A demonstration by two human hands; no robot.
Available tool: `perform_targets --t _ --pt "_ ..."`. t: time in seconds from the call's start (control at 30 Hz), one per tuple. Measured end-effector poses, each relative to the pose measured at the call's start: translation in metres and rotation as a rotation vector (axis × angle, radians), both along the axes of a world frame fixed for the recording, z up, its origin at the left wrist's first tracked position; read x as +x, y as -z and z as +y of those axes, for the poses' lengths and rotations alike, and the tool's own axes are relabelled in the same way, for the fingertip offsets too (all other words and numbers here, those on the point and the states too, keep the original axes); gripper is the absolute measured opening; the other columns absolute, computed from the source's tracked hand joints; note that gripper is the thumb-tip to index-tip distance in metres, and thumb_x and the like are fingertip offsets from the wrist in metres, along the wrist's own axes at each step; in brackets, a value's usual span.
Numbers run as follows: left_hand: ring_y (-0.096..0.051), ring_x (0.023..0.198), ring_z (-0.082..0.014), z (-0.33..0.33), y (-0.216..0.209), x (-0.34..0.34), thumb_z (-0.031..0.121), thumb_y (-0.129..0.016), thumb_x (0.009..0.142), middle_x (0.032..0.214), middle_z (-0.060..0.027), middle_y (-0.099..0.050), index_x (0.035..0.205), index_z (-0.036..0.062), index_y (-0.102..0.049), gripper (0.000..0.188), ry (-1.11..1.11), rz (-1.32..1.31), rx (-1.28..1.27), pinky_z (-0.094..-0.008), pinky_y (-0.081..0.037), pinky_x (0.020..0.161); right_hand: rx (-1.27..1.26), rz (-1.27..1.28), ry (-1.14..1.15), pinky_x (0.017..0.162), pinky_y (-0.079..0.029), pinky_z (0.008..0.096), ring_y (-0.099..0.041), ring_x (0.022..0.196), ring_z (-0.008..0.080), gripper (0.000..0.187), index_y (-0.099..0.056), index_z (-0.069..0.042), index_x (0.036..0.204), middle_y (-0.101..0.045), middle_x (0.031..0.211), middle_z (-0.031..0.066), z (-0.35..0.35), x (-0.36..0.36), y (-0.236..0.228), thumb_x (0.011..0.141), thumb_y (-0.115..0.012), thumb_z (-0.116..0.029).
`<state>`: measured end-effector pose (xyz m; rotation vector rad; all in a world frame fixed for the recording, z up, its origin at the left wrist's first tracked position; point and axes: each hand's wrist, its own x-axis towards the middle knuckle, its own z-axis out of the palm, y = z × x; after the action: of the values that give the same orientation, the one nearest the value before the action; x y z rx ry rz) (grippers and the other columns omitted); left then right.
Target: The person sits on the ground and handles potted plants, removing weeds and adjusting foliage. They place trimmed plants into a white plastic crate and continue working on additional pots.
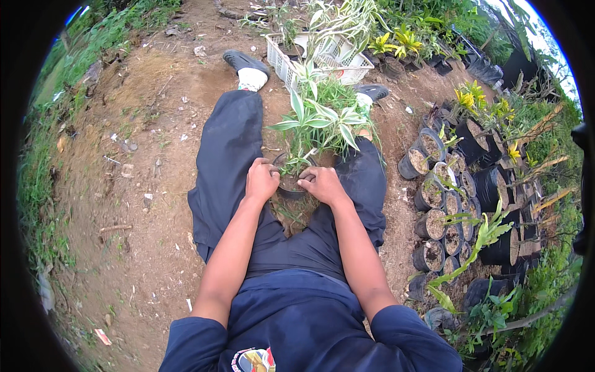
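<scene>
A small black pot (291, 186) sits on the ground between my legs, filled with soil and holding a plant (319, 121) with long green-and-white striped leaves. My left hand (261, 180) grips the pot's left rim with fingers curled inward. On the right rim my right hand (322, 184) does the same, its fingertips pressing toward the soil at the plant's base. Both hands touch the pot and nearly meet over it. The pot's lower part is hidden behind my hands.
A white plastic crate (282, 59) with plants stands ahead beyond my feet. Rows of black soil-filled pots (434, 186) and yellow-leaved plants (474, 99) line the right side. Bare brown dirt (142, 155) stretches to the left, bordered by grass (43, 180).
</scene>
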<state>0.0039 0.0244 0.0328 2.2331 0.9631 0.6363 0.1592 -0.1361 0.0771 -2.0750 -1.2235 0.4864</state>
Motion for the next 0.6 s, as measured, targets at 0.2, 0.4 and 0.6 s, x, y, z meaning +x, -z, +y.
perform_targets --t 0.2,0.4,0.6 --pt "-0.072 0.115 -0.0356 0.007 0.007 -0.004 0.008 -0.074 0.084 0.119 -0.0196 -0.076 0.095 0.004 -0.087 0.017 0.025 -0.021 -0.018 -0.0461 -0.056 0.106 -0.391 -0.227 0.048 0.094 -0.062 0.0482 -0.079 0.103 0.0381 0.037 -0.088 -0.011 0.1 -0.082 0.103 0.0217 0.026 -0.018 -0.016 0.081 -0.092 -0.043" --pt "-0.073 0.112 -0.036 0.007 0.009 -0.001 0.011 -0.077 0.083 0.114 -0.0198 -0.077 0.092 0.0021 -0.086 0.015 0.045 -0.038 -0.02 -0.0457 -0.057 0.104 -0.472 -0.292 0.133 0.097 -0.062 0.0497 -0.077 0.108 0.0435 0.038 -0.085 -0.005 0.101 -0.079 0.114 0.0274 0.042 -0.022 -0.007 0.08 -0.094 -0.035" --pt "-0.073 0.11 -0.0358 0.006 0.008 -0.003 0.012 -0.079 0.085 0.113 -0.019 -0.077 0.094 0.0014 -0.086 0.016 0.046 -0.031 -0.031 -0.0459 -0.057 0.102 -0.354 -0.187 0.051 0.094 -0.063 0.0483 -0.079 0.099 0.0405 0.027 -0.087 -0.006 0.099 -0.081 0.099 0.0247 0.042 -0.016 0.005 0.077 -0.093 -0.021"
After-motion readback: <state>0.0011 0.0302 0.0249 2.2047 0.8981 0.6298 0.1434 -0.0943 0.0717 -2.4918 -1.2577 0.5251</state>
